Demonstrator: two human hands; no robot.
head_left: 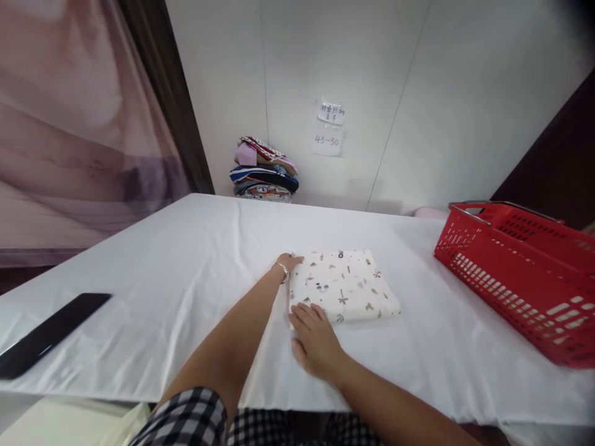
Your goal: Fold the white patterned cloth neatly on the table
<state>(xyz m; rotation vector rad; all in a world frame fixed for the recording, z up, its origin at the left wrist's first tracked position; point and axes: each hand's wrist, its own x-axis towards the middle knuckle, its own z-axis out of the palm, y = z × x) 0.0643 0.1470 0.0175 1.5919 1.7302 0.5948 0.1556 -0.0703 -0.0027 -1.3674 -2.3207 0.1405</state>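
**Both hands resting at the left edge of a folded printed cloth**

In the head view, we are looking down at a table covered by a white sheet (186, 279). Near its middle a folded cloth (346, 285) is lying flat, squared into a neat rectangle. It is cream-white with a scatter of small leaf and flower prints, and its edges look crisp and layered, with little bulk. Its long axis is running left to right across the table, tilted slightly so the right end sits nearer to us.

We are seeing the left hand (289, 261) reaching forward to the cloth's far left corner, a bracelet at the wrist; the fingers look curled at that corner, touching it, though we cannot tell whether they are pinching the fabric or only pressing it. The right hand (316, 337) is lying palm down at the near left corner, fingers together and loosely extended, their tips resting on the cloth's edge, gripping nothing that we can see. So the cloth is lying to the right of both hands, and the right hand is the nearer one to us.

A red basket (520, 272) is sitting well apart at the right. A dark flat object (51, 331) is lying at the left edge. A stack of folded clothes (264, 170) is standing against the back wall, beneath two paper notes (329, 129).
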